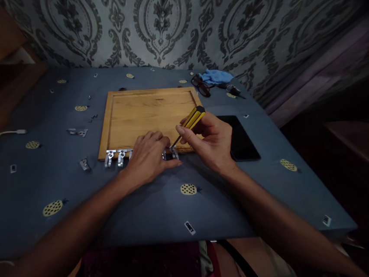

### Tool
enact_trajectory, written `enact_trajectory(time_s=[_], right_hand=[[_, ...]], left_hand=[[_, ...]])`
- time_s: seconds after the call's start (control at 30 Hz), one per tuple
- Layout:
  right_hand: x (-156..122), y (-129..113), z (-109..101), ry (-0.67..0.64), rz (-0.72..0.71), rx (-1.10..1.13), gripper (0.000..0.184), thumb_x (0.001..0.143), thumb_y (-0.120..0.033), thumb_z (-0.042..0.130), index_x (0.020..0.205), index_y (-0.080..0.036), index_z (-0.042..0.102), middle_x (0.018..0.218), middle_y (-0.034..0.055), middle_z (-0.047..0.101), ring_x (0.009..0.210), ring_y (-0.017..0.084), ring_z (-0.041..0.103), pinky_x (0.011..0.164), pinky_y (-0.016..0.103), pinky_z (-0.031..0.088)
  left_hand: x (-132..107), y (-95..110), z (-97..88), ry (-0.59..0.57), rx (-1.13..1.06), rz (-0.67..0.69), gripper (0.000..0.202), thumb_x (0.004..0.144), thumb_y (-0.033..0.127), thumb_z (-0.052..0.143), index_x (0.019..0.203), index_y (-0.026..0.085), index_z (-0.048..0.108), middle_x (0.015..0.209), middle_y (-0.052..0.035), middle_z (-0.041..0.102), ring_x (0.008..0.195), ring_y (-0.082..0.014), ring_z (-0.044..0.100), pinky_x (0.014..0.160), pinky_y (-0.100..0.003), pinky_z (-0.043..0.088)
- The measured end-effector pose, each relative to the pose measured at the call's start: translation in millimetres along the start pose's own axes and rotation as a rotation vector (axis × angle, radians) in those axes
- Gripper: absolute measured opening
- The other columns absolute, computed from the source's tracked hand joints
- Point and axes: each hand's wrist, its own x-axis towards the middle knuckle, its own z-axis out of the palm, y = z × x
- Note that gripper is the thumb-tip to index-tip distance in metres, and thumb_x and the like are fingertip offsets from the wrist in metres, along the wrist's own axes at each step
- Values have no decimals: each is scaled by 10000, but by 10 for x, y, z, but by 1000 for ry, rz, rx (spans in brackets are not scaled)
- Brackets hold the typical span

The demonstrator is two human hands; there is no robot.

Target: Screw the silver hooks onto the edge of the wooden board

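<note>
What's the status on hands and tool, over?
Right hand grips yellow-and-black screwdriver, tip at metal hook on wooden board near edge. Left hand rests palm-down beside it. Black phone right of board, by right wrist.

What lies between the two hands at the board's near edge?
In the head view, a metal hook sits between left hand and right hand, under the screwdriver tip.

Damask-patterned wallpaper; blue pineapple-print tablecloth; dim light.
</note>
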Motion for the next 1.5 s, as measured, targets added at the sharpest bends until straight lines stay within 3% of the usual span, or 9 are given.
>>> enact_trajectory(time_s=[0.67, 1.03, 1.3, 1.5], right_hand=[[6, 14, -9, -11, -9, -29, 462, 846, -616, 812, 739, -241, 565, 652, -41, 559, 578, 124, 562, 568, 287, 498], [16, -13, -54, -56, -30, -19, 341, 883, -547, 807, 853, -226, 698, 700, -26, 632, 597, 125, 591, 588, 283, 514], [74, -50, -145, -203, -28, 27, 398, 862, -584, 818, 965, -203, 763, 745, -19, 696, 603, 128, 641, 546, 257, 519], [74, -55, -175, -240, -33, 26, 393, 892, -561, 801, 1064, -207, 781, 736, -19, 700, 577, 121, 654, 544, 249, 540]], left_hand=[[2, -14, 27, 16, 22, 17, 493, 896, 621, 795, 1103, 181, 711, 1156, -102, 698, 1127, -326, 621, 960, -436, 476], [9, 3, -10, -10, 15, 3, 480, 906, 622, 783, 1073, 178, 711, 1145, -107, 704, 1124, -333, 621, 940, -431, 471], [8, -13, 14, 11, 11, 14, 496, 891, 630, 796, 1097, 188, 710, 1133, -95, 695, 1092, -313, 618, 932, -413, 470], [5, 0, 7, 2, 16, 1, 498, 889, 616, 805, 1119, 183, 718, 1135, -98, 691, 1093, -315, 620, 950, -417, 467]])
